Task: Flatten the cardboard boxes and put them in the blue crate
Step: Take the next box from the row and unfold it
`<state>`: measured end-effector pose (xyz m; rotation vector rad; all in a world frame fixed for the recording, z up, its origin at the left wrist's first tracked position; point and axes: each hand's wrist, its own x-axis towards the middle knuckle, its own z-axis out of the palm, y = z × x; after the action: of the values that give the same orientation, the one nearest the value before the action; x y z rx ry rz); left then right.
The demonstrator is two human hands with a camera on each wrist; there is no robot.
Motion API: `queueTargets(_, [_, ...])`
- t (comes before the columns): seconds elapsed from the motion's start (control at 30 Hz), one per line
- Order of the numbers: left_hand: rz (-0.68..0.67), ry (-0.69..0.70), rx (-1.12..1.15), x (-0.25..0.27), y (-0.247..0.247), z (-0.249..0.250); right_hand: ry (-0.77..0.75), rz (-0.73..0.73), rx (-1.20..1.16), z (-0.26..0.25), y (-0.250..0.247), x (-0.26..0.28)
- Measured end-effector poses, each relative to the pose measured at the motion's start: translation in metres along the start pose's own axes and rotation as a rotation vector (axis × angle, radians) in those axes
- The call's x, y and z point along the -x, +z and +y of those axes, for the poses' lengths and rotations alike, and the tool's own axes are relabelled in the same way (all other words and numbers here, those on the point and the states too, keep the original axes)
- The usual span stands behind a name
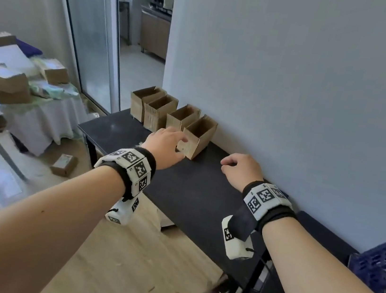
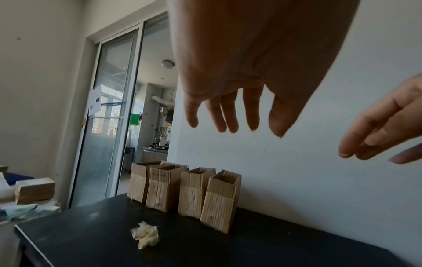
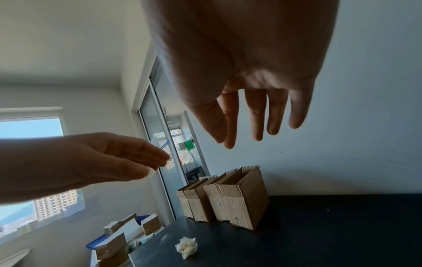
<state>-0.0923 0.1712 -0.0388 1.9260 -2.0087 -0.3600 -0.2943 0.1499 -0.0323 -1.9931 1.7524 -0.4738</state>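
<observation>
Several open-topped cardboard boxes point(image 1: 159, 112) stand upright in a row against the wall on the black table point(image 1: 192, 196). The nearest box point(image 1: 198, 136) point(image 2: 220, 200) point(image 3: 246, 198) is at the right end of the row. My left hand point(image 1: 179, 147) point(image 2: 233, 112) hovers just in front of it with fingers loosely extended, holding nothing. My right hand point(image 1: 234, 163) point(image 3: 253, 122) hangs over the bare tabletop to the box's right, fingers relaxed and empty. The blue crate point(image 1: 383, 267) sits at the table's near right end, partly cut off by the frame.
A crumpled pale wad point(image 2: 146, 236) point(image 3: 186, 246) lies on the table left of the boxes. A cluttered side table point(image 1: 9, 85) with boxes and papers stands to the left. A small box point(image 1: 64, 164) lies on the floor. The wall runs close behind the row.
</observation>
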Motion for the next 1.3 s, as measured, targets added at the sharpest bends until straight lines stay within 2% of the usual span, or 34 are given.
queueTargets(0.27, [-0.077,0.04,-0.012,-0.088,0.018,-0.04,0.076,0.019,-0.024,0.011,0.035,-0.083])
queueTargets(0.6, [-0.183,0.131,-0.013,-0.202,0.039,-0.065,0.174,-0.08,-0.046,0.019,0.067,-0.182])
queueTargets(1.0, [-0.465,0.287,-0.075,-0.27,0.075,-0.045,0.344,-0.091,-0.097,0.051,0.058,-0.212])
queueTargets(1.3, [-0.516,0.397,-0.035,-0.283,0.088,-0.025,0.422,-0.101,-0.125,0.069,0.054,-0.21])
